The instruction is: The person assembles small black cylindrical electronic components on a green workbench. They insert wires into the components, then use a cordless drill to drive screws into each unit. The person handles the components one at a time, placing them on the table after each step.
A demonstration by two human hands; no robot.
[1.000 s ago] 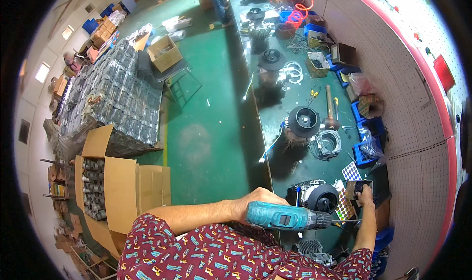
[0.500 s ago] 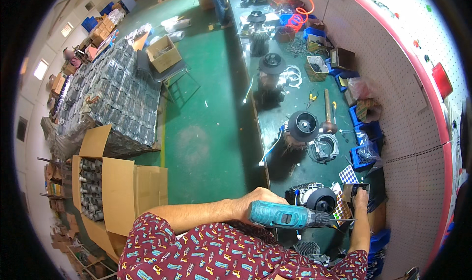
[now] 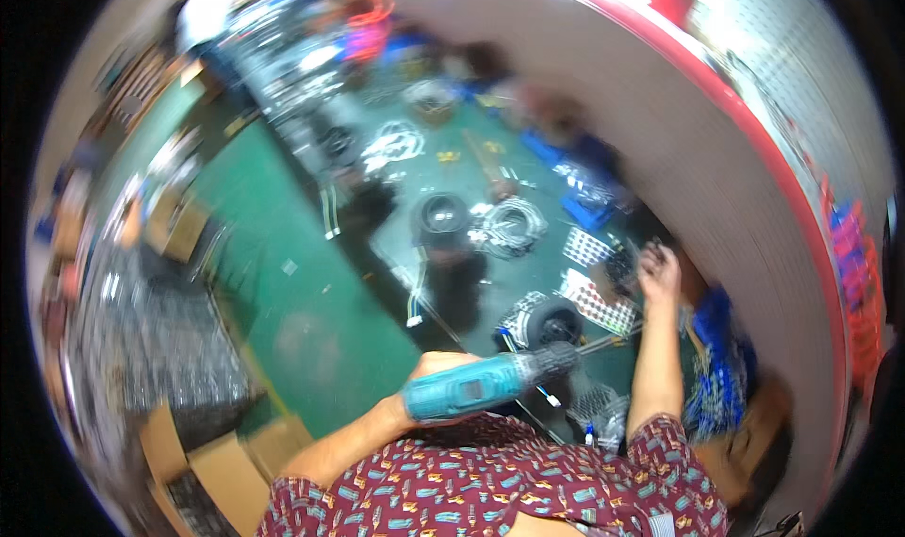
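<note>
My left hand is closed round a teal cordless drill, held level above the near edge of the bench with its long bit pointing right. Just beyond the chuck sits a unit with a black round fan wheel. My right hand is raised at the bench's right side, fingers curled together; motion blur hides whatever they may hold. Beside it is a small dark-filled box, smeared in the picture. Sheets of round stickers lie between that hand and the fan unit.
Farther along the green bench stand another black fan unit, a coil of grey cable and a hammer. Blue bins line the perforated wall. At lower left is an open cardboard box, near stacked metal parts.
My view has swung toward the right and blurred. My right hand has come up out of the small box. The drill stays in my left hand.
</note>
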